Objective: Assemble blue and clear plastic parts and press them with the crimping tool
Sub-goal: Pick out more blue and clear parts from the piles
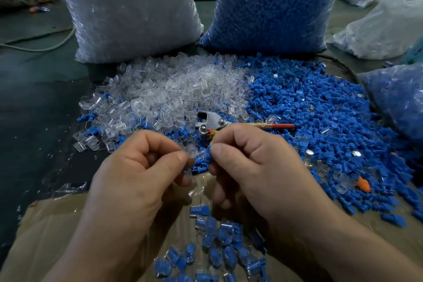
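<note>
Left hand [137, 167], fingers curled, pinches a small clear plastic cap [191, 151] between thumb and forefinger. Right hand [258, 162], likewise curled, pinches a blue ribbed plastic plug [207, 155]; the two parts meet above the near middle of the dark green bench [41, 89]. Just behind the hands, a metal crimping tool with a red handle [212, 121] lies where the heap of loose clear caps [171, 89] joins the heap of loose blue plugs [309, 103]. Toward the far edge stand a sack of clear caps [128, 7] and a sack of blue plugs [274, 2]. Assembled blue-and-clear pieces [217, 242] lie on brown cardboard [45, 236] at the near edge.
</note>
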A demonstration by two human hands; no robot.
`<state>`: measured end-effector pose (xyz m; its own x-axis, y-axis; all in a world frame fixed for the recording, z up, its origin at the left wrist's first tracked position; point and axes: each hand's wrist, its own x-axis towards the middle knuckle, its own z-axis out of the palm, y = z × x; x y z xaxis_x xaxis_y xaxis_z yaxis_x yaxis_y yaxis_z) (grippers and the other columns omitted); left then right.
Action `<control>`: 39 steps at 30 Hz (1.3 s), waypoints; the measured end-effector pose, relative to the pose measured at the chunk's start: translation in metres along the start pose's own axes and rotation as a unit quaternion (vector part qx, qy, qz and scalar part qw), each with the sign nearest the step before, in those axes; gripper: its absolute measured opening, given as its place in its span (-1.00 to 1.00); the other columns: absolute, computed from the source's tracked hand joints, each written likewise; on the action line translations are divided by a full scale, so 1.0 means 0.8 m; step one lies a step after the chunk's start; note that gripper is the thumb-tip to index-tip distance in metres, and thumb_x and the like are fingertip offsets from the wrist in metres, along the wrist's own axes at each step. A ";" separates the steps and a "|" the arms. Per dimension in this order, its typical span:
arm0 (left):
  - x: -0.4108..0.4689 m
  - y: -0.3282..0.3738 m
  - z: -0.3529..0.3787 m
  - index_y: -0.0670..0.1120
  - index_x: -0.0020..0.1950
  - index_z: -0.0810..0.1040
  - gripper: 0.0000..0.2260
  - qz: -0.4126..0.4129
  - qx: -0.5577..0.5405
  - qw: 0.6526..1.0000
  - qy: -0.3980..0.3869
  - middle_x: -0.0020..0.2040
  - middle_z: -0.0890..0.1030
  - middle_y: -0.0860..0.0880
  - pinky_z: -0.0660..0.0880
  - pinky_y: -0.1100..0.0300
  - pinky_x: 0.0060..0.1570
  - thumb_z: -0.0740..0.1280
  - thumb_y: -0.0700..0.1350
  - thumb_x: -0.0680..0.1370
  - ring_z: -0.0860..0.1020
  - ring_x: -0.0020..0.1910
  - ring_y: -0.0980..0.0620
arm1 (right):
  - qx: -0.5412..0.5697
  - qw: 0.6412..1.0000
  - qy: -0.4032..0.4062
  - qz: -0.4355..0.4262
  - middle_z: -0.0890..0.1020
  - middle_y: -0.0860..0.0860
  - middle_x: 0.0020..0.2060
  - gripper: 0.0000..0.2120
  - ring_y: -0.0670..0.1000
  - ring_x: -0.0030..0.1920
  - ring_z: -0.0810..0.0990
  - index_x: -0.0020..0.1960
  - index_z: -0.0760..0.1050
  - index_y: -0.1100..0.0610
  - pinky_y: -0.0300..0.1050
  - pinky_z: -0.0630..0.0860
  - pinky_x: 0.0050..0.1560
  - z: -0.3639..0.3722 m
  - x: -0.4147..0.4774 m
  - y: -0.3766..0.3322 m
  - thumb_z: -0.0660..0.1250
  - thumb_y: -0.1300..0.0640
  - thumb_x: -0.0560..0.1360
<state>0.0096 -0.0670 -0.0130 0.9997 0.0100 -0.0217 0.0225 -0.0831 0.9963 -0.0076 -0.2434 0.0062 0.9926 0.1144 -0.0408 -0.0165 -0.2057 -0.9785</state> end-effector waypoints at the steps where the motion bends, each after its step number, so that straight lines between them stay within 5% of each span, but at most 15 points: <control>1: 0.000 -0.001 0.002 0.06 -0.15 0.67 -0.70 -0.004 -0.013 1.000 -0.007 -0.28 0.70 -0.10 0.48 0.29 -0.51 0.44 0.13 0.18 0.65 -0.40 0.04 | 0.012 1.000 -0.004 -0.009 0.66 0.07 -0.38 -0.87 0.08 -0.41 0.66 -0.12 0.51 -0.01 0.01 0.64 -0.39 0.001 -0.001 0.000 0.27 0.10 0.60; 4: 0.000 -0.004 0.006 0.10 -0.12 0.69 -0.76 0.001 -0.010 1.000 -0.024 -0.33 0.68 -0.09 0.48 0.31 -0.50 0.44 0.07 0.24 0.65 -0.41 0.02 | -0.103 0.991 0.019 -0.082 0.66 -0.07 -0.31 -0.91 -0.06 -0.33 0.64 -0.06 0.48 -0.06 -0.05 0.61 -0.30 0.004 -0.001 0.005 0.23 0.03 0.60; 8: -0.001 -0.006 0.008 0.08 -0.06 0.71 -0.70 -0.022 -0.054 0.997 -0.040 -0.28 0.69 -0.11 0.49 0.31 -0.46 0.45 0.07 0.24 0.65 -0.40 0.02 | -0.317 0.932 0.040 -0.172 0.54 -0.17 -0.19 -0.84 -0.12 -0.15 0.53 0.00 0.45 -0.09 -0.08 0.49 -0.18 0.006 0.002 0.008 0.12 -0.07 0.61; 14: 0.000 -0.008 -0.001 -0.03 -0.10 0.70 -0.82 -0.079 -0.102 0.988 -0.088 -0.29 0.65 -0.16 0.44 0.23 -0.52 0.54 -0.13 0.32 0.57 -0.41 0.00 | -0.380 0.893 0.020 -0.241 0.54 -0.03 -0.16 -0.79 0.06 -0.22 0.51 0.02 0.50 0.10 0.09 0.47 -0.29 0.008 -0.001 0.005 0.14 0.03 0.63; 20: -0.002 -0.004 0.006 0.01 -0.16 0.68 -0.79 -0.045 -0.072 0.993 -0.083 -0.37 0.61 -0.11 0.46 0.28 -0.50 0.58 -0.12 0.25 0.55 -0.44 0.02 | -0.396 0.882 0.033 -0.252 0.56 -0.04 -0.08 -0.80 0.04 -0.02 0.50 0.03 0.57 0.09 0.01 0.50 -0.07 0.003 0.001 0.008 0.20 0.04 0.59; 23: 0.000 -0.005 0.004 0.04 -0.21 0.67 -0.79 -0.038 -0.052 0.997 -0.042 -0.40 0.59 -0.05 0.45 0.28 -0.53 0.48 -0.29 0.39 0.54 -0.47 0.04 | -0.485 0.854 0.074 -0.173 0.50 -0.11 0.14 -0.69 -0.02 0.22 0.40 0.21 0.47 -0.04 0.00 0.46 0.25 -0.010 0.007 0.010 0.17 -0.08 0.52; 26: 0.001 0.001 0.001 0.01 -0.25 0.66 -0.68 -0.057 -0.077 0.995 -0.024 -0.45 0.57 -0.06 0.44 0.30 -0.57 0.36 -0.42 0.48 0.51 -0.52 0.06 | -0.557 0.828 0.057 -0.033 0.30 -0.07 0.40 -0.43 0.03 0.44 0.17 0.46 0.15 -0.10 0.07 0.19 0.45 -0.029 0.015 0.014 0.15 -0.24 0.51; 30: -0.001 0.006 0.004 0.02 -0.29 0.65 -0.64 -0.061 -0.083 0.994 -0.028 -0.47 0.54 -0.07 0.44 0.29 -0.58 0.34 -0.43 0.49 0.49 -0.54 0.06 | -0.606 0.795 0.037 -0.006 0.34 -0.05 0.38 -0.39 0.08 0.38 0.24 0.46 0.17 -0.08 0.09 0.26 0.36 -0.032 0.024 0.019 0.10 -0.31 0.49; 39: 0.003 0.000 0.000 0.03 -0.23 0.67 -0.67 -0.045 -0.067 0.997 -0.016 -0.45 0.57 -0.07 0.46 0.29 -0.56 0.36 -0.41 0.49 0.51 -0.51 0.05 | -0.610 0.791 0.043 0.015 0.42 -0.09 0.24 -0.32 0.07 0.23 0.33 0.40 0.16 -0.14 0.12 0.26 0.21 -0.037 0.030 0.017 0.14 -0.44 0.40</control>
<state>0.0118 -0.0667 -0.0130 0.9934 -0.0206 -0.1124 0.1133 0.0514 0.9922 0.0191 -0.2719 -0.0021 0.9993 0.0360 0.0046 0.0362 -0.9981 -0.0508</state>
